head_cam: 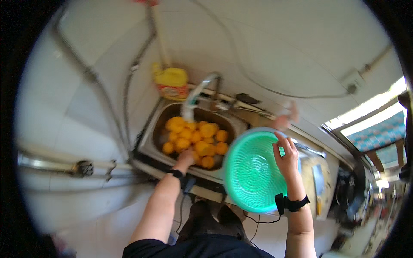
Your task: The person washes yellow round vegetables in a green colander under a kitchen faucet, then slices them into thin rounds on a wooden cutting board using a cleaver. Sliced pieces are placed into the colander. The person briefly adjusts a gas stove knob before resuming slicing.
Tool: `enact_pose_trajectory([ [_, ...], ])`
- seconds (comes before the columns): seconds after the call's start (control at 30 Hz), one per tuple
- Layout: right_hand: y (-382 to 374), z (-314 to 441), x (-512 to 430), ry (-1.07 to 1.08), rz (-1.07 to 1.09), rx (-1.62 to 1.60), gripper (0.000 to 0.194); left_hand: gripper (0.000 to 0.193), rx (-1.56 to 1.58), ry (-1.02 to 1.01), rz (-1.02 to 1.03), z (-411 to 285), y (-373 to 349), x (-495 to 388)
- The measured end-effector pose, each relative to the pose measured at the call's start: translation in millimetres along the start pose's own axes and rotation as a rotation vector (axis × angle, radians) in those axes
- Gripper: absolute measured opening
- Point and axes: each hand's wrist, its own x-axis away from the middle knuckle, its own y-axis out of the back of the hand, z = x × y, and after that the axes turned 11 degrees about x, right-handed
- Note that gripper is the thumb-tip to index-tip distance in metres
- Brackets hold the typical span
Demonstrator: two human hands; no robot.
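Observation:
My left hand (186,158) reaches into the near side of a metal sink (146,142), touching the orange, round fruits or vegetables (202,148) piled in it; whether its fingers grip one is hidden. Above the pile curves a faucet (201,87), its spout end whitish and blurred. To the right of the sink stands a green plastic colander (255,171) with nothing visible inside, nested in a bluish basin (228,151). Over the colander's right rim my right hand (280,146) is raised, thumb and fingers apart, holding nothing.
A yellow jug (172,80) with a red label stands behind the sink's left corner. On the right, a cleaver (318,180) lies on a round chopping board (306,171). Dark cookware (347,190) is farther right. Cables (258,222) hang from my wrist straps near my legs.

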Motion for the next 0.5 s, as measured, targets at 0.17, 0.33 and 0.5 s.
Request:
enact_pose_trajectory([
  [0.17, 53, -67, 95, -0.304, -0.223, 0.031, 0.037, 0.078, 0.121, 0.017, 0.109, 18, -3, -25],
  [0.33, 103, -122, 221, -0.617, -0.154, 0.333, 0.025, 0.086, 0.168, -0.009, 0.165, 7, 6, -24],
  [0.5, 124, -182, 304, -0.832, -0.007, 0.661, 0.023, 0.059, 0.872, -0.053, 0.174, 12, 31, 21],
])
